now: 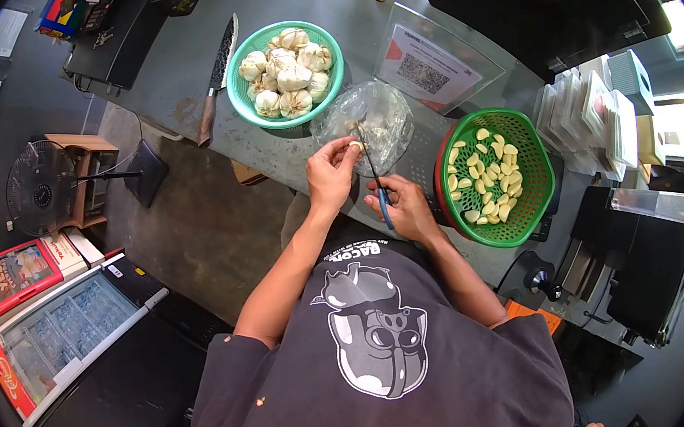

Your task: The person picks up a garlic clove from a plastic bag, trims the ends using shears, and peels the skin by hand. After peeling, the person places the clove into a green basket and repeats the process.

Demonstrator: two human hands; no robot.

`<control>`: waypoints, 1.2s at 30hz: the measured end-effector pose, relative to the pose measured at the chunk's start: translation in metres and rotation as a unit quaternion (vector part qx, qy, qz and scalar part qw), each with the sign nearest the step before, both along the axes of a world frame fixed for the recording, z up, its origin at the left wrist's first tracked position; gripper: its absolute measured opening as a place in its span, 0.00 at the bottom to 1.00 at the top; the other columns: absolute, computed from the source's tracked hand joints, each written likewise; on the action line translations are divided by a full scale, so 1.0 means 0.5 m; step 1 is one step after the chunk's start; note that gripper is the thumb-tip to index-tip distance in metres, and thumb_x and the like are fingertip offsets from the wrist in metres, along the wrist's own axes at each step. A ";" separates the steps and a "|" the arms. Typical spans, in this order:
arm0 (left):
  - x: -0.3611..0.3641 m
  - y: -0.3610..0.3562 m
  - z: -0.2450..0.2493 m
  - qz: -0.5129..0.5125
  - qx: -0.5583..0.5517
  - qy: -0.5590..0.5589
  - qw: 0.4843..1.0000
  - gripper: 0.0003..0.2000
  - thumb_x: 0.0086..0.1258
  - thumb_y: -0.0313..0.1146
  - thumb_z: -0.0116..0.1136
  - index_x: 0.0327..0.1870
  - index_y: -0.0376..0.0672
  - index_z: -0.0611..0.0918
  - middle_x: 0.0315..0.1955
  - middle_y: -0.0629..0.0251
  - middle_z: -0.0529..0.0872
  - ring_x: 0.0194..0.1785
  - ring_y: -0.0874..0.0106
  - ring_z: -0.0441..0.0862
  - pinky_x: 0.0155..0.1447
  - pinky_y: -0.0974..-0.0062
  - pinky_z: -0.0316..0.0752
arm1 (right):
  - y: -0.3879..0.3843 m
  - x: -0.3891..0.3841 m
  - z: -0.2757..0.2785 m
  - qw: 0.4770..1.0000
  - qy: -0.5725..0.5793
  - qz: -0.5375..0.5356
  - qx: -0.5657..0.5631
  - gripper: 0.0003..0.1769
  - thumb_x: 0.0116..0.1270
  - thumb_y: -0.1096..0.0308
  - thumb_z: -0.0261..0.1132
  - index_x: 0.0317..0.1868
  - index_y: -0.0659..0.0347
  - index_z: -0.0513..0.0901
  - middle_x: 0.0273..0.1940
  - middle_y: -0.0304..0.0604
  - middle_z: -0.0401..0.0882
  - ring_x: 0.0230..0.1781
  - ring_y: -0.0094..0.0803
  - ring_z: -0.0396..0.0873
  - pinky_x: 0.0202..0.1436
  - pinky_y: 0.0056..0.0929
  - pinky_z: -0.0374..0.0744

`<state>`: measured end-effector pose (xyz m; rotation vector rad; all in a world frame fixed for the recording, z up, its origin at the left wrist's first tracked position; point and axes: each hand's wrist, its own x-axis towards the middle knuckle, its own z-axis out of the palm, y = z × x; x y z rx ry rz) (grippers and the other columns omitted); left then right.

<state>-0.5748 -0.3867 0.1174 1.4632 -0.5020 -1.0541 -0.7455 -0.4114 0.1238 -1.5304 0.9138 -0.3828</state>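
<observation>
My left hand [331, 176] pinches a pale garlic clove [356, 146] between thumb and fingertips. In my right hand [409, 207] is a small knife with a blue handle [384, 207]; its thin dark blade points away from me and lies against or just beside the clove. Just beyond both hands, a clear plastic bag [391, 115] sits on the table with what look like peelings. Whole garlic bulbs [293, 76] fill a light green basket [237, 90] at the far left. To my right, peeled cloves [485, 176] lie in a green colander [543, 182] nested in a red one.
A large knife [220, 67] with a wooden handle lies left of the bulbs on the grey table [175, 81]. A clear stand with a QR-code sheet [427, 69] is behind the bag. Stacked plastic containers [592, 113] stand right of the colander. A fan [42, 193] stands far left.
</observation>
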 end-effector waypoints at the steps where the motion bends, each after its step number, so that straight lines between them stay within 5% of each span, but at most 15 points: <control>1: -0.001 -0.001 -0.002 0.001 -0.002 -0.002 1.000 0.13 0.74 0.27 0.63 0.54 0.28 0.83 0.42 0.59 0.90 0.44 0.75 0.87 0.52 0.79 0.82 | 0.001 -0.002 -0.002 1.000 0.002 -0.007 0.004 0.16 0.66 0.69 0.74 0.50 0.71 0.84 0.39 0.39 0.76 0.28 0.21 0.80 0.29 0.23 0.77; 12: 0.004 -0.001 -0.002 -0.005 0.015 0.007 1.000 0.14 0.75 0.26 0.60 0.58 0.29 0.80 0.43 0.58 0.89 0.44 0.74 0.88 0.52 0.78 0.82 | 0.009 -0.009 0.033 0.998 0.033 -0.025 0.045 0.19 0.64 0.67 0.76 0.51 0.70 0.84 0.40 0.44 0.79 0.27 0.27 0.84 0.29 0.29 0.78; 18: 0.020 0.007 0.002 0.027 -0.061 0.087 0.994 0.12 0.75 0.26 0.61 0.56 0.35 0.77 0.45 0.60 0.87 0.46 0.74 0.86 0.52 0.78 0.80 | 0.030 -0.037 0.051 0.986 0.087 -0.096 -0.103 0.30 0.63 0.70 0.73 0.65 0.65 0.75 0.51 0.48 0.77 0.38 0.32 0.81 0.44 0.31 0.80; 21: 0.024 0.010 0.007 0.019 -0.080 0.155 0.984 0.10 0.76 0.26 0.60 0.54 0.36 0.78 0.45 0.60 0.87 0.45 0.72 0.86 0.53 0.76 0.81 | 0.058 -0.046 0.006 0.941 0.139 -0.138 -0.275 0.36 0.64 0.75 0.70 0.72 0.60 0.69 0.57 0.48 0.74 0.44 0.34 0.79 0.50 0.35 0.79; 24: 0.024 0.010 0.007 0.007 -0.110 0.194 0.975 0.10 0.76 0.25 0.59 0.55 0.36 0.78 0.46 0.60 0.86 0.46 0.71 0.86 0.53 0.74 0.81 | 0.060 -0.037 0.020 0.963 0.149 -0.189 -0.121 0.35 0.63 0.76 0.68 0.71 0.61 0.68 0.59 0.49 0.73 0.48 0.39 0.79 0.56 0.40 0.77; 30: 0.020 0.012 0.029 -0.009 -0.157 0.203 0.966 0.10 0.76 0.24 0.57 0.55 0.36 0.78 0.46 0.61 0.85 0.46 0.72 0.86 0.54 0.75 0.81 | 0.057 -0.030 0.035 0.965 0.148 -0.166 -0.142 0.28 0.62 0.74 0.70 0.61 0.62 0.71 0.58 0.50 0.72 0.50 0.42 0.79 0.54 0.40 0.79; 36: 0.014 0.016 0.028 -0.007 -0.170 0.188 0.967 0.10 0.76 0.24 0.57 0.55 0.36 0.79 0.46 0.61 0.85 0.45 0.73 0.86 0.53 0.76 0.80 | 0.082 -0.045 0.044 0.957 0.175 -0.145 -0.178 0.29 0.63 0.76 0.67 0.64 0.61 0.68 0.58 0.52 0.71 0.51 0.46 0.80 0.53 0.42 0.79</control>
